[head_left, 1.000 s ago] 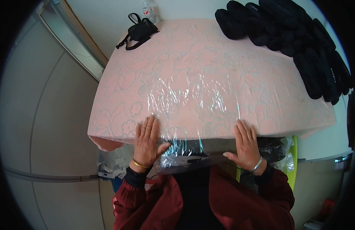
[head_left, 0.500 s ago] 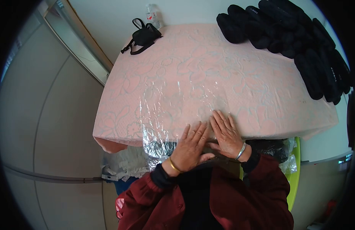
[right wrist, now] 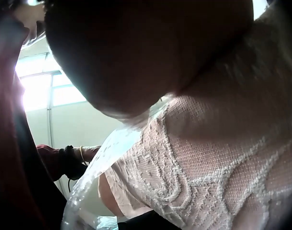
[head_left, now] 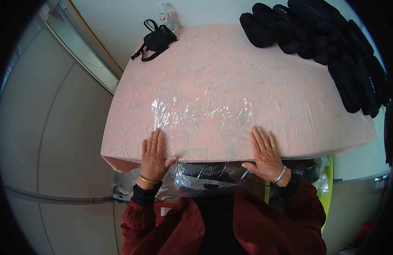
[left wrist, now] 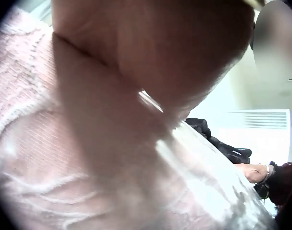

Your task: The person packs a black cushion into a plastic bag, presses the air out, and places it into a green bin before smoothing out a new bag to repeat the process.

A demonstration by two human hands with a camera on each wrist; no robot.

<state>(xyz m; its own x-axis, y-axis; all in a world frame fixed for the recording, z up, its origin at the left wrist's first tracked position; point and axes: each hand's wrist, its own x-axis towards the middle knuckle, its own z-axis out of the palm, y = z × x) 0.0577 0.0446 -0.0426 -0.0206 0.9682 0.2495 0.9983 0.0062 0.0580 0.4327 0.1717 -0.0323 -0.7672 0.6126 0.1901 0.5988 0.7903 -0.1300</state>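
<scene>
A clear plastic bag lies flat on the pink patterned cloth, its near part hanging over the table's front edge. My left hand rests at the bag's left side, fingers straight and pointing away from me. On the right side of the bag, my right hand lies the same way, palm down with thumb turned inward. Both wrist views show a palm close over the cloth, with shiny plastic beside it; in the right wrist view the plastic droops past the cloth's edge.
Several black padded items are piled at the back right. At the back left sit a black strapped bag and a clear bottle. Under the front edge are dark wrapped stuff and a green tub.
My hands came together near the middle of the bag, then spread apart again to its two sides. The plastic's wrinkles shifted, and it lies flatter near the front edge.
</scene>
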